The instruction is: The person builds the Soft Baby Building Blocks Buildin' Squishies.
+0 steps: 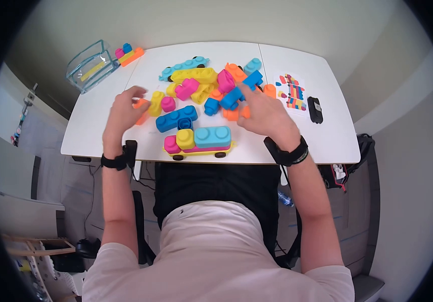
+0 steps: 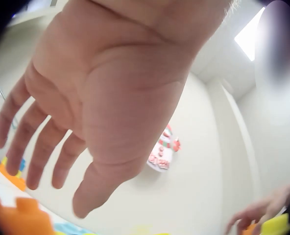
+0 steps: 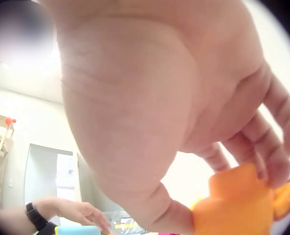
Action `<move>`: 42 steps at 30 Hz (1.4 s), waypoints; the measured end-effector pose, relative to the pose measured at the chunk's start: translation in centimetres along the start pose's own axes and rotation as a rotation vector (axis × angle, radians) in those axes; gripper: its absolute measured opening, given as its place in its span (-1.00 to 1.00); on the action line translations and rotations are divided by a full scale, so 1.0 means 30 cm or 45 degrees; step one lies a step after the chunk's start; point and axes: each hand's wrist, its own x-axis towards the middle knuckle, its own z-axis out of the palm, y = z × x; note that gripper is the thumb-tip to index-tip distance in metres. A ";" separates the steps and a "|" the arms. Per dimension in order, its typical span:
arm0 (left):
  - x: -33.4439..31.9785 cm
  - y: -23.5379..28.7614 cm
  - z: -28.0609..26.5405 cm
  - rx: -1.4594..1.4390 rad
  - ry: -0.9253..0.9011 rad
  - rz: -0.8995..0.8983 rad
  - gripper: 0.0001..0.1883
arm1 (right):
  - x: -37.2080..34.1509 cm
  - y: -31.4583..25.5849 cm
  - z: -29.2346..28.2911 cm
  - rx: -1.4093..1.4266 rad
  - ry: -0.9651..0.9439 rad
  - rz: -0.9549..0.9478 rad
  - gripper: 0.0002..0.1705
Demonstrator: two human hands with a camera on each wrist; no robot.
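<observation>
My left hand (image 1: 124, 111) hovers at the left of the block pile with its fingers spread and nothing in them, beside an orange block (image 1: 141, 111) and a yellow block (image 1: 156, 103). My right hand (image 1: 265, 114) reaches over the right of the pile. Its index finger is at a long blue block (image 1: 232, 98), its thumb close to an orange block (image 1: 230, 115). In the right wrist view, an orange block (image 3: 237, 203) hides the tips of its thumb and some fingers. Before me stands a wheeled block vehicle (image 1: 200, 143) with pink, yellow and light-blue blocks.
Several loose blocks, including a long yellow one (image 1: 194, 75) and a light-blue wheeled base (image 1: 183, 67), lie mid-table. A clear bag (image 1: 91, 70) and a small block stack (image 1: 130, 54) are back left. A printed picture sheet (image 1: 293, 93) and a black device (image 1: 315, 109) lie at right.
</observation>
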 end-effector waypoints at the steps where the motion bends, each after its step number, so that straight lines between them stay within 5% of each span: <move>1: 0.003 0.087 0.016 -0.146 -0.098 0.047 -0.62 | -0.005 0.023 0.038 0.012 0.004 0.010 -0.14; 4: 0.042 0.322 0.072 -0.377 -0.490 0.378 -0.66 | 0.006 0.061 0.106 -0.054 -0.005 -0.240 -0.04; 6: 0.130 0.356 0.178 -0.529 -0.722 0.474 -0.68 | 0.011 0.041 0.032 0.174 -0.356 0.042 0.01; 10: 0.319 0.376 0.340 -0.131 -0.585 0.530 -0.71 | -0.041 0.007 -0.101 0.218 -0.417 0.202 -0.14; 12: 0.359 0.442 0.355 0.260 -0.715 0.271 -0.72 | -0.059 0.044 -0.100 0.056 -0.450 0.205 -0.34; 16: 0.367 0.445 0.421 0.453 -0.547 0.387 -0.65 | -0.081 0.054 -0.098 0.015 -0.341 0.219 -0.44; 23: 0.286 0.472 0.213 0.276 -0.469 0.235 -0.57 | -0.071 0.016 -0.156 0.054 -0.467 0.295 -0.50; 26: 0.165 0.486 0.070 0.145 -0.279 0.356 -0.62 | -0.076 0.005 -0.135 0.112 -0.278 0.231 -0.57; 31: -0.097 0.503 -0.066 -0.278 -0.290 0.305 -0.60 | -0.101 -0.036 -0.117 0.231 -0.049 -0.220 -0.49; 37: -0.178 0.501 -0.080 -0.332 -0.298 0.305 -0.59 | -0.103 -0.135 -0.098 0.386 0.007 -0.431 -0.27; 42: -0.174 0.477 -0.053 -0.356 -0.313 0.385 -0.61 | -0.106 -0.160 -0.073 0.438 0.008 -0.531 -0.28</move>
